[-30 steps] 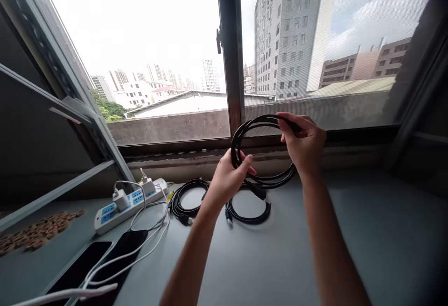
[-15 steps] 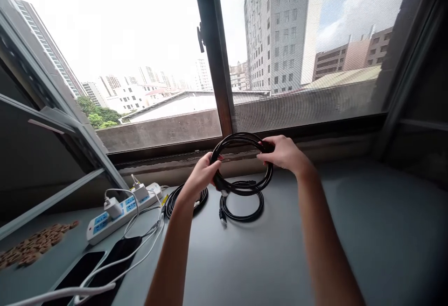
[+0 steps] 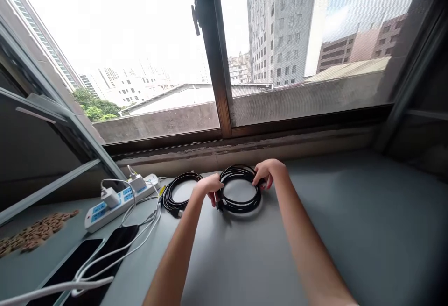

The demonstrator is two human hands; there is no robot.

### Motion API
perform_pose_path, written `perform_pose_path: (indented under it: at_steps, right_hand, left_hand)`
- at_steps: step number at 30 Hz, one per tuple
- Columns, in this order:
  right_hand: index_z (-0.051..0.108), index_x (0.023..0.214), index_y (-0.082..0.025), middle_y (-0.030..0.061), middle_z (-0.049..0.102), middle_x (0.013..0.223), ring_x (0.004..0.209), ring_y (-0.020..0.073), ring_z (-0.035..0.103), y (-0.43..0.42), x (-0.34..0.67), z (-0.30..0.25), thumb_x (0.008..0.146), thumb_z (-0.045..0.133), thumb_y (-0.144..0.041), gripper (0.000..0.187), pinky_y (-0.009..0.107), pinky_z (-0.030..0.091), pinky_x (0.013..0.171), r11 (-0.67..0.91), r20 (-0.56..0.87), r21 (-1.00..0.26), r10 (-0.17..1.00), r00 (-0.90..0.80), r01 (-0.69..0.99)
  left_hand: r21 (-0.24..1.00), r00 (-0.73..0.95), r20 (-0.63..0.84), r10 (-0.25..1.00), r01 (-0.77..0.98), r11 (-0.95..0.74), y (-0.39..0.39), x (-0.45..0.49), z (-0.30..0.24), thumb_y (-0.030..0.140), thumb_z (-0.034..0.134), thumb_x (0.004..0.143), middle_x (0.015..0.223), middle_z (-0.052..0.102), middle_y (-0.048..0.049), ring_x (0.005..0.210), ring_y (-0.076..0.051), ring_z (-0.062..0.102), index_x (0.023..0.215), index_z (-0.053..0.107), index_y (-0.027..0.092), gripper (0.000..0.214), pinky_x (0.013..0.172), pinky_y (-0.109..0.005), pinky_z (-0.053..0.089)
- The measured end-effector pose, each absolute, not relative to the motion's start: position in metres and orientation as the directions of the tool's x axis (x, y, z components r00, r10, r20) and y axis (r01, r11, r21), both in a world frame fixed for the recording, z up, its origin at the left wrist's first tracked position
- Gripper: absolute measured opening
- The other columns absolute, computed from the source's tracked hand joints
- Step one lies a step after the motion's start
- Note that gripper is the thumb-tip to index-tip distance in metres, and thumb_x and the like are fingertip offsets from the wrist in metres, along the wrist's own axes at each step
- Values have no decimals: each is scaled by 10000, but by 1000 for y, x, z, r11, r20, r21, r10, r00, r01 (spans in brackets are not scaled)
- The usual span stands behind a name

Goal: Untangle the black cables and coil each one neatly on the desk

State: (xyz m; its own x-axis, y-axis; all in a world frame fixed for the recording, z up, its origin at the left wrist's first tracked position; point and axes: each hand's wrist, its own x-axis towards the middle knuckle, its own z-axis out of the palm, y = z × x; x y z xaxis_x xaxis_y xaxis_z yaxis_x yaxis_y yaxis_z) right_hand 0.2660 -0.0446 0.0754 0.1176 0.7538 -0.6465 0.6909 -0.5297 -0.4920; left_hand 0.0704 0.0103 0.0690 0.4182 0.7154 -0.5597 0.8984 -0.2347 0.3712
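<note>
A coiled black cable (image 3: 239,203) lies on the grey table (image 3: 315,231) near the window sill, stacked on another black coil beneath it. My left hand (image 3: 209,187) grips the coil's left side with fingers curled over it. My right hand (image 3: 268,172) pinches the coil's right upper edge. A second black coil (image 3: 180,194) rests on the table just left of my left hand.
A white power strip (image 3: 115,203) with chargers plugged in sits at the left, white cords running to two dark phones (image 3: 87,264). Brown pellets (image 3: 31,238) lie at the far left beside a metal shelf frame (image 3: 63,124). The window frame (image 3: 213,63) stands behind.
Both hands have lowered the black coil from in front of the window down onto the coil lying on the table.
</note>
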Motion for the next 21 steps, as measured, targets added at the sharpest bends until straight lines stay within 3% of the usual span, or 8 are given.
perform_pose_path:
  at_steps: [4,12,16,21]
  right_hand:
    - [586,1029,-133,50,618,754,631,171,631,-39,261,74,803,665,-257,270,264,528,626,-555,-670,-428,725,161,714]
    - [597,1070,-155,95,609,881,692,234,643,-44,259,85,786,666,-409,387,332,518,652,-545,-604,-368,756,252,753]
    - [635,1012,-145,94,621,859,769,238,632,-45,259,89,767,673,-428,376,300,513,643,-489,-537,-417,813,226,766]
    - [626,1090,-191,92,609,1056,858,230,609,-58,260,107,805,643,-387,346,290,503,704,-330,-344,-560,927,149,760]
  left_hand:
    - [220,321,-620,716,947,-234,8,73,63,78,364,802,522,587,-54,338,-188,533,1091,426,51,297,475,-279,468]
    - [161,322,-602,731,945,-284,-3,78,76,97,370,781,513,585,-39,378,-177,550,1015,521,59,281,585,-301,498]
    - [124,314,-568,761,946,-298,-6,80,77,132,381,802,527,603,-69,405,-198,574,1072,521,36,319,665,-315,486]
    - [194,373,-482,793,928,-319,-5,72,90,249,352,866,562,628,-44,471,-203,611,1239,430,111,405,683,-313,474]
